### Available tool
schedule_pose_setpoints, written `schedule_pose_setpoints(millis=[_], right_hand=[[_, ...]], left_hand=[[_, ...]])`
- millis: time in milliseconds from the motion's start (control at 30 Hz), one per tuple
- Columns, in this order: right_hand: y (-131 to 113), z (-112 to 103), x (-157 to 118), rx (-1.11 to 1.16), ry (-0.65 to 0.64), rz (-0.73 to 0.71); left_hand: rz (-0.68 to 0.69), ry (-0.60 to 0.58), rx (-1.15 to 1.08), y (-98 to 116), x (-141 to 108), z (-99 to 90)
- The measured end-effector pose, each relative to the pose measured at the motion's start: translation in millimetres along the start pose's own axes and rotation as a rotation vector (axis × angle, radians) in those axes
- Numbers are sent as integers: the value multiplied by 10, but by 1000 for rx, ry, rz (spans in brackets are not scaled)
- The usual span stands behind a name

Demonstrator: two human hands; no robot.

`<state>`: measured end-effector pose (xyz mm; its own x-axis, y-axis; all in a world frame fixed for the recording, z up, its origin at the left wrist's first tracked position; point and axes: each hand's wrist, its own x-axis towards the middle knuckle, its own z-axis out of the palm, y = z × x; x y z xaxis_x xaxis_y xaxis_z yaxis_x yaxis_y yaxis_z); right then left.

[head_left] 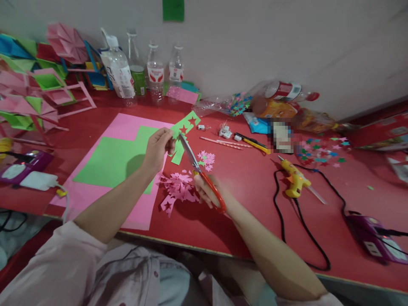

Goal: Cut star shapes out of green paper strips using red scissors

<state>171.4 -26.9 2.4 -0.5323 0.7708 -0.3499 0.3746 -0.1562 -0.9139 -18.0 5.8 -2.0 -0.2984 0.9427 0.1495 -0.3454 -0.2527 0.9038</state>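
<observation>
My left hand (160,146) pinches a strip of green paper (191,120) that has star-shaped holes cut in it. A pair of scissors (206,180) with red handles is in my right hand (204,191), fingers wrapped round the handles. The blades reach up to the strip, near my left fingertips; whether they are closed is hard to make out. Below lie a heap of pink paper scraps (180,187) and a small pile of cut pink stars (208,159) with a few green ones. Left of them, a large green sheet (108,163) rests on a pink sheet (140,216).
Plastic bottles (156,74) stand along the wall, with folded paper models (47,85) at the left. Rightward are a utility knife (259,146), striped straws (226,143), a yellow glue gun (293,178) with a black cord, scattered stars (321,153) and a purple power strip (371,238).
</observation>
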Motion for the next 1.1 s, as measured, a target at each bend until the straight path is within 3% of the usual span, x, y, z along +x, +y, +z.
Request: schedule_pose_setpoints(millis=[167, 533, 1100], right_hand=[[13, 12, 9, 47, 66, -19], [2, -15, 15, 13, 7, 1], [106, -81, 64, -43, -93, -21]], left_hand=[[-97, -138, 48, -25, -13, 16], [62, 8, 78, 30, -2, 26], [51, -26, 119, 58, -16, 32]])
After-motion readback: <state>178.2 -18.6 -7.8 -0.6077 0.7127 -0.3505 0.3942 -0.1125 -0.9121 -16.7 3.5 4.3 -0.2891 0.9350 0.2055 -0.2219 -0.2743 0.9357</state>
